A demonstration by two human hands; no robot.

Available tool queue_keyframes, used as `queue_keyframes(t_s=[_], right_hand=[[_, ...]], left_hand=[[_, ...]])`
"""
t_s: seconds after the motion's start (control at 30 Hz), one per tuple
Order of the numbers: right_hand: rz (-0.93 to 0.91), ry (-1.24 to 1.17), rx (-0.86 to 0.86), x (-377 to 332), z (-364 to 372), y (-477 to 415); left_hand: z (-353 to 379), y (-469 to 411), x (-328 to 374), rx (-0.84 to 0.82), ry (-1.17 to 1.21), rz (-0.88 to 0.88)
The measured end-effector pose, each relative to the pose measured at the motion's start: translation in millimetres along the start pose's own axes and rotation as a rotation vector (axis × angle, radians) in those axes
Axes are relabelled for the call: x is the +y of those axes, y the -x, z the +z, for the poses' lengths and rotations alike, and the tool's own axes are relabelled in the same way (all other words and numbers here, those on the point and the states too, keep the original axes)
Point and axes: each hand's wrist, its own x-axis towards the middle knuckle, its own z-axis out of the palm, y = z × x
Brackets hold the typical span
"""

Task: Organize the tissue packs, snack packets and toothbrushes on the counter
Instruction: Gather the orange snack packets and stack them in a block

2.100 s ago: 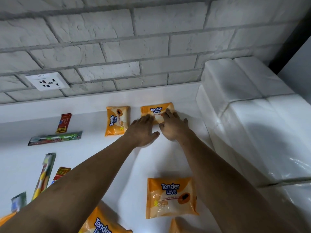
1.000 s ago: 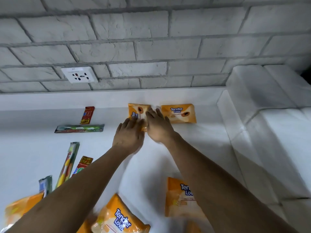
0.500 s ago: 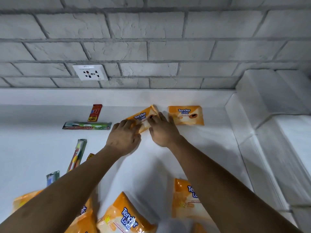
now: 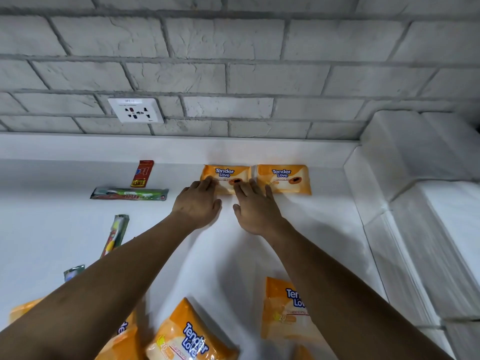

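— Both hands busy?
— Left hand [image 4: 198, 203] and right hand [image 4: 253, 206], fingers flat, press the left tissue pack [image 4: 225, 175] at upper centre. Its long axis runs left-right, just beside the right tissue pack [image 4: 283, 178].

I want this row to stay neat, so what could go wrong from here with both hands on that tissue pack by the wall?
The left hand and right hand press flat on the left tissue pack, edge to edge with the right tissue pack; a sideways shove could skew that one. Drawing back, the right forearm might drag the loose pack lying under it.
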Motion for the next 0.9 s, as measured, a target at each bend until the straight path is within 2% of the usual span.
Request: queue_keyframes(t_s=[0.9], right_hand=[[0.094,0.083,-0.103,18,-6,3]], left_hand=[[-2,-11,14,-0.090,0.097,0.005]])
